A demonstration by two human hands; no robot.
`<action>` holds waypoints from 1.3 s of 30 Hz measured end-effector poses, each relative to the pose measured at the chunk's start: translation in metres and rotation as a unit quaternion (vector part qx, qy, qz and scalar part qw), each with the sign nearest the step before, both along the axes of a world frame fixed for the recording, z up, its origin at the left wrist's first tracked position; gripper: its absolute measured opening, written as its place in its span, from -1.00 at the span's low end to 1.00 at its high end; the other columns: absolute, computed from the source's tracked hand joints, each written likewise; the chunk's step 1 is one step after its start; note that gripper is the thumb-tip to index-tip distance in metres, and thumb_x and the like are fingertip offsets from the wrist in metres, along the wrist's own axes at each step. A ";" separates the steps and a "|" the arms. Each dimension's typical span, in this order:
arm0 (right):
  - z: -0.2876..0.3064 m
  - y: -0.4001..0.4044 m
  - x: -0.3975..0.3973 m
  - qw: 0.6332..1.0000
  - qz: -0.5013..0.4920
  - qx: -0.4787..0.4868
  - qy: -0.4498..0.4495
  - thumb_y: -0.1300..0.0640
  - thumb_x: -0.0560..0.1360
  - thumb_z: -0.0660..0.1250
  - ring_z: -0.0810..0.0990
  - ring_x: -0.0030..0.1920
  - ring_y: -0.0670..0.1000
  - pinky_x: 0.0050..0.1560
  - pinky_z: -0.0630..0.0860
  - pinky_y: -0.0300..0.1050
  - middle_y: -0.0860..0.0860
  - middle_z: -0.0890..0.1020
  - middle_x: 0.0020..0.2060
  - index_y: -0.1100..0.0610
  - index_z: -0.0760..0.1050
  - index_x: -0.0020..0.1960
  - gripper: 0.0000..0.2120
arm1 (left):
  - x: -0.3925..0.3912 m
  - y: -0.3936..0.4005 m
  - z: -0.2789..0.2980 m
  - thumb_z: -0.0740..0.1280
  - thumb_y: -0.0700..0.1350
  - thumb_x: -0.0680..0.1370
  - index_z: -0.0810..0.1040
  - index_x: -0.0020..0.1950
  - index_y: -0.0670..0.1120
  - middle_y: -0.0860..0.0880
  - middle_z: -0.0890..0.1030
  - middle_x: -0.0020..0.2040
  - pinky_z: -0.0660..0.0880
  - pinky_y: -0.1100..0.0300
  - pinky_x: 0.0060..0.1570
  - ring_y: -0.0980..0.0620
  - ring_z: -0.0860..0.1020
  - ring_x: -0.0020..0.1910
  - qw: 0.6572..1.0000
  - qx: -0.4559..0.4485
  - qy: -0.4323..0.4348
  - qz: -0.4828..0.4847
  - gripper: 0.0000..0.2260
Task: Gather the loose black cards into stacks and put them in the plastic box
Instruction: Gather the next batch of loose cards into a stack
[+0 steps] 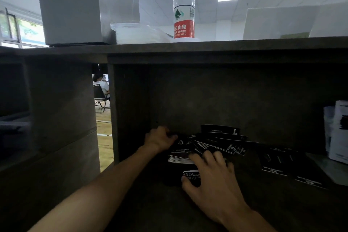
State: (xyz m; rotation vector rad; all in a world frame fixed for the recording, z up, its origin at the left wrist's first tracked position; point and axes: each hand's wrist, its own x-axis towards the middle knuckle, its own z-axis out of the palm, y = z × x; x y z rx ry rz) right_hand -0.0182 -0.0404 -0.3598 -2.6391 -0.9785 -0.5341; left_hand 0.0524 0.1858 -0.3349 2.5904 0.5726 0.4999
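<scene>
Both your hands are down in the dark shelf compartment, right on the black cards.

Your left hand [160, 140] curls its fingers over the far edge of a gathered stack [179, 153], gripping it, while your right hand [211, 172] lies spread and flat, fingertips pressing the near side of that stack and thumb on a lone card [190, 175]. More loose cards [222, 140] fan out behind and to the right along the shelf floor [244, 203]. Up top, a clear plastic box [135, 33] sits beside a water bottle [184, 5].
</scene>
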 end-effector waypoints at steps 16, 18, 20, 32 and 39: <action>0.002 -0.002 -0.009 1.000 -0.014 0.005 0.000 -0.38 0.43 -0.05 0.27 0.30 -0.02 0.29 0.32 0.09 -0.12 0.38 0.22 -0.17 0.26 0.40 -0.38 | -0.093 0.009 -0.012 0.28 -0.24 0.58 0.66 0.12 -0.06 0.02 0.63 0.15 0.38 0.39 0.17 0.11 0.56 0.17 0.978 0.089 -0.127 -0.138 -0.78; 0.003 -0.003 -0.010 1.000 -0.011 0.007 -0.001 -0.39 0.42 -0.07 0.25 0.30 -0.04 0.31 0.31 0.08 -0.13 0.37 0.23 -0.18 0.25 0.41 -0.37 | -0.109 0.010 -0.012 0.32 -0.24 0.55 0.66 -0.01 -0.03 0.07 0.65 0.03 0.44 0.35 0.10 0.22 0.57 0.02 0.976 0.056 -0.170 -0.125 -0.84; 0.003 -0.003 -0.009 1.000 -0.009 0.011 0.000 -0.38 0.48 0.01 0.24 0.30 -0.05 0.32 0.30 0.07 -0.14 0.35 0.24 -0.18 0.23 0.42 -0.43 | -0.120 0.012 -0.012 0.33 -0.29 0.54 0.60 -0.03 0.05 0.14 0.62 -0.01 0.48 0.36 0.04 0.28 0.56 -0.02 0.966 0.026 -0.227 -0.121 -0.77; -0.001 -0.002 -0.004 1.000 0.014 0.018 -0.009 -0.36 0.43 -0.07 0.20 0.35 -0.05 0.34 0.31 0.08 -0.15 0.32 0.30 -0.17 0.17 0.48 -0.34 | -0.108 -0.021 0.008 0.15 -0.20 0.62 0.67 0.06 -0.14 -0.07 0.69 0.04 0.53 0.10 0.06 -0.03 0.63 0.06 0.870 -0.441 -0.037 -0.219 -0.72; -0.003 -0.002 0.000 1.000 0.008 0.014 -0.016 -0.36 0.44 -0.05 0.22 0.29 -0.06 0.29 0.33 0.07 -0.16 0.32 0.23 -0.20 0.17 0.44 -0.39 | -0.040 -0.004 0.004 0.40 0.23 0.47 0.54 0.24 -0.10 -0.17 0.57 0.22 0.49 0.07 0.16 -0.16 0.54 0.22 0.995 0.006 0.051 0.086 -0.50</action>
